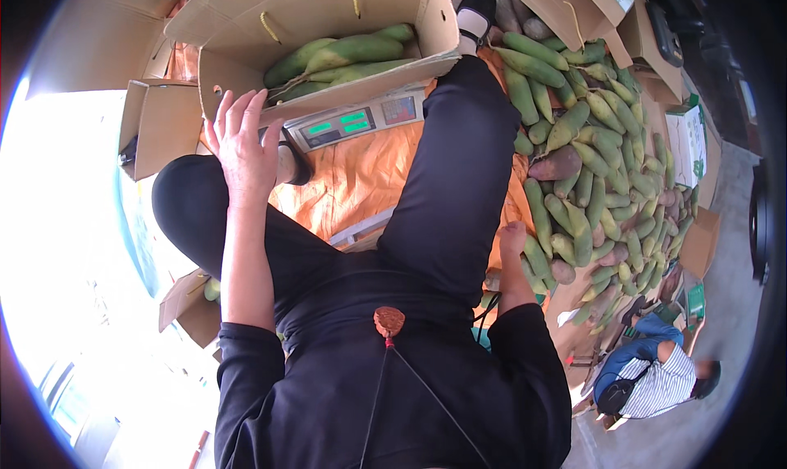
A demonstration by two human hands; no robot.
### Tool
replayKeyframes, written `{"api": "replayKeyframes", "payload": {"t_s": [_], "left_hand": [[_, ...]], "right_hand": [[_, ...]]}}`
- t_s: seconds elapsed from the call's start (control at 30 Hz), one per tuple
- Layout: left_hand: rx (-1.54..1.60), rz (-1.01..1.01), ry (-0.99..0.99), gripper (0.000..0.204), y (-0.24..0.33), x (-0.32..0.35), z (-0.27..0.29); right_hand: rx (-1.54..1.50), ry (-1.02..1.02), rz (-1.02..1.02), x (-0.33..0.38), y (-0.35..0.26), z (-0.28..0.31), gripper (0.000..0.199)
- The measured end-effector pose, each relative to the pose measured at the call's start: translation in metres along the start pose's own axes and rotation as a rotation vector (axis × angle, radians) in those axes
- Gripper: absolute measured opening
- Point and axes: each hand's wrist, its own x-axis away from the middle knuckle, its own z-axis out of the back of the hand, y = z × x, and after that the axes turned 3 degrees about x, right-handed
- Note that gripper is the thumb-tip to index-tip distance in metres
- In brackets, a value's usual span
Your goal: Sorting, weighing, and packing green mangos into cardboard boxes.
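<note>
At left: released left hand [247,153], spread beside carton's [311,10] near corner. Already inside, apparently atop scale [336,131]: several long green vegetables [352,52]. Rightward: curled right hand [513,238], can't tell if grasping anything. Rightmost: vegetable heap [607,137], plenty left loose.

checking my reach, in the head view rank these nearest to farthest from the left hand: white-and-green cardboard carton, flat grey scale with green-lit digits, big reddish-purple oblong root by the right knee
From the left hand:
1. Flat grey scale with green-lit digits, just right.
2. Big reddish-purple oblong root, past the right knee.
3. White-and-green cardboard carton, far right.
</note>
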Motion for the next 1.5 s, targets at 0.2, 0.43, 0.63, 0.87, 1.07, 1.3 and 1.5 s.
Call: {"api": "replayKeyframes", "payload": {"t_s": [0.2, 0.43, 0.63, 0.87, 1.07, 1.3, 1.5], "left_hand": [[0.055, 0.012, -0.013, 0.044, 0.003, -0.002, -0.007], [0.049, 0.045, -0.026, 0.043, -0.003, 0.002, 0.004], [0.098, 0.03, -0.009, 0.041, -0.003, 0.002, 0.0], [0.114, 0.067, -0.03, 0.042, -0.007, 0.004, 0.003], [0.144, 0.09, -0.016, 0.042, -0.007, 0.006, 0.005], [0.149, 0.108, -0.015, 0.045, -0.008, 0.005, 0.005], [0.183, 0.135, 0.019, 0.047, -0.01, 0.005, 0.011]], "right_hand": [[-0.776, 0.173, -0.107, -0.022, 0.013, 0.025, 0.02], [-1.075, 0.26, -0.334, -0.032, -0.051, 0.109, 0.023], [-1.111, 0.32, -0.176, -0.034, -0.094, 0.172, 0.022], [-1.203, 0.369, 0.315, -0.008, -0.262, 0.273, 0.013], [-1.226, 0.165, 1.025, 0.011, -0.404, 0.37, 0.015], [-1.231, -0.357, 1.364, 0.017, -0.529, 0.374, 0.018], [-1.4, -0.551, 0.968, 0.047, -0.586, 0.272, 0.012]]}}
